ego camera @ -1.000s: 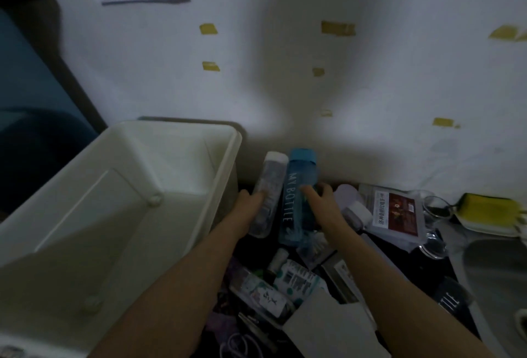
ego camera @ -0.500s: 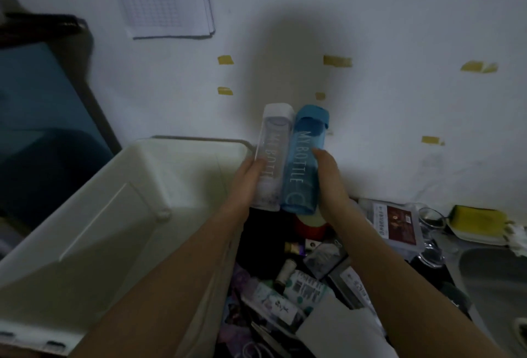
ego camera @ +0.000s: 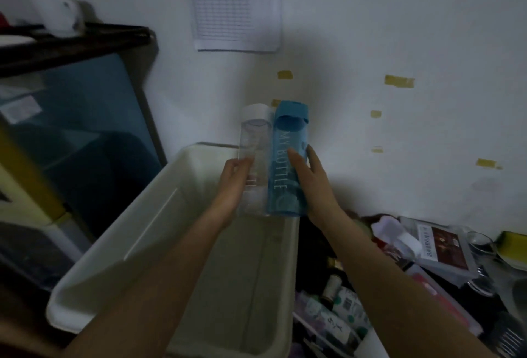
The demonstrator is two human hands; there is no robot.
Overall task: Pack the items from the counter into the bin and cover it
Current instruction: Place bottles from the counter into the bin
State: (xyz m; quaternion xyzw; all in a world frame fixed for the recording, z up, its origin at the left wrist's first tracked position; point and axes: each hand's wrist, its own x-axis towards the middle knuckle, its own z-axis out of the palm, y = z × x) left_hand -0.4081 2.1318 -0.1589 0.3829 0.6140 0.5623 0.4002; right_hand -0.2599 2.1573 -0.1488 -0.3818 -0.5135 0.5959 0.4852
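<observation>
Two tall bottles are held side by side above the far end of the white bin (ego camera: 159,215). My left hand (ego camera: 232,186) grips the clear bottle with a white cap (ego camera: 253,141). My right hand (ego camera: 312,183) holds the blue bottle (ego camera: 288,158) printed "MY BOTTLE", its fingers lying along the bottle's right side and front. The bottles touch each other and stand nearly upright. The bin's inside looks bare where it shows.
A cluttered dark counter lies to the right with small bottles (ego camera: 330,289), a flat packaged box (ego camera: 445,246), a glass (ego camera: 479,243) and a yellow sponge (ego camera: 513,243). A dark shelf (ego camera: 71,41) and a blue panel stand left. A gridded paper (ego camera: 236,4) hangs on the wall.
Both hands lifted the two bottles off the counter and carried them left, from beside the bin to above its far end.
</observation>
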